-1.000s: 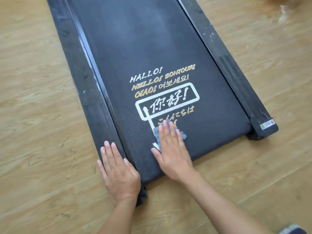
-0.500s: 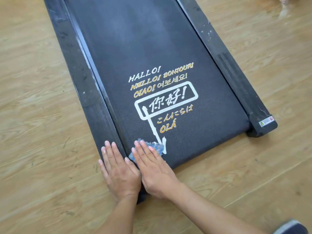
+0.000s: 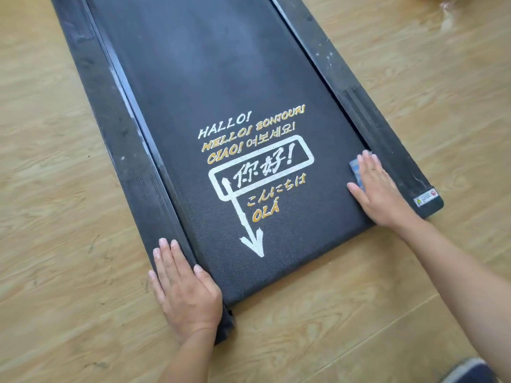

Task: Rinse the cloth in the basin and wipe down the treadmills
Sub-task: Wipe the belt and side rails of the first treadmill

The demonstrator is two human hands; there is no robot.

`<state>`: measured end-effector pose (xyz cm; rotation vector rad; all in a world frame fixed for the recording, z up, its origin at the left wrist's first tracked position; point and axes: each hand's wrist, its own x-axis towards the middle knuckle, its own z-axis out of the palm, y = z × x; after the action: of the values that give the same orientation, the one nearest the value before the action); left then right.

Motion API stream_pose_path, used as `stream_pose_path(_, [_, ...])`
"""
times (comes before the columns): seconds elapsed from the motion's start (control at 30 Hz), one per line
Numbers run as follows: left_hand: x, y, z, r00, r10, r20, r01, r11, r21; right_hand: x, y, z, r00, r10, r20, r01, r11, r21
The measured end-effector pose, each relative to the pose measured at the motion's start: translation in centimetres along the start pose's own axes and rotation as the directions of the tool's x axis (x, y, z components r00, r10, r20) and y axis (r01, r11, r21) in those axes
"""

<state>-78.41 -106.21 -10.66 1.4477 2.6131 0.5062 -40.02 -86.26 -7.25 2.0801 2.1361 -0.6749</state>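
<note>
A flat black treadmill (image 3: 221, 78) lies on the wooden floor, its belt printed with white and gold greetings and a white arrow. My right hand (image 3: 383, 192) presses a blue cloth (image 3: 356, 172) flat against the belt's near right edge, beside the right side rail; only a strip of cloth shows past my fingers. My left hand (image 3: 186, 288) rests flat, fingers straight, on the near end of the left side rail. No basin is in view.
Light wooden floor (image 3: 55, 244) surrounds the treadmill on both sides and in front. A warning sticker (image 3: 425, 198) sits on the right rail's near corner. A dark shoe tip (image 3: 470, 371) shows at the bottom right.
My right hand slid the cloth first to the belt's near left edge, beside my left hand, then across to the right edge. My left hand stayed on the left rail.
</note>
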Motion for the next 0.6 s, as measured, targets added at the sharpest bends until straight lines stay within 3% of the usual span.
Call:
stream_pose_path(0.07, [0.1, 0.2, 0.0, 1.0, 0.003, -0.005, -0.003, 1.0, 0.006, -0.5, 0.6, 0.4, 0.999, -0.021, -0.027, 0.021, 1.0, 0.005])
stream_pose_path(0.23, [0.0, -0.1, 0.0, 1.0, 0.0, 0.003, 0.0, 0.999, 0.041, -6.0, -2.7, 5.5, 0.983, 0.086, -0.164, -0.078, 0.996, 0.053])
stream_pose_path(0.3, [0.1, 0.0, 0.0, 1.0, -0.004, 0.0, 0.004, 0.999, 0.04, -8.0, -5.8, 7.5, 0.981, 0.047, -0.191, -0.037, 0.998, 0.052])
stream_pose_path(0.43, [0.2, 0.1, -0.2, 1.0, -0.024, 0.003, 0.024, 1.0, 0.003, -10.9, -16.3, 11.9, 0.963, -0.243, -0.117, 0.239, 0.97, -0.048])
stream_pose_path(0.53, [0.2, 0.0, -0.3, 0.999, -0.051, -0.002, 0.051, 0.998, -0.032, -14.2, -23.4, 15.0, 0.881, -0.469, -0.053, 0.467, 0.883, -0.058])
stream_pose_path(0.6, [0.2, -0.1, -0.4, 0.999, -0.05, 0.006, 0.051, 0.998, -0.048, -15.2, -24.1, 15.6, 0.815, -0.579, -0.02, 0.578, 0.815, -0.04])
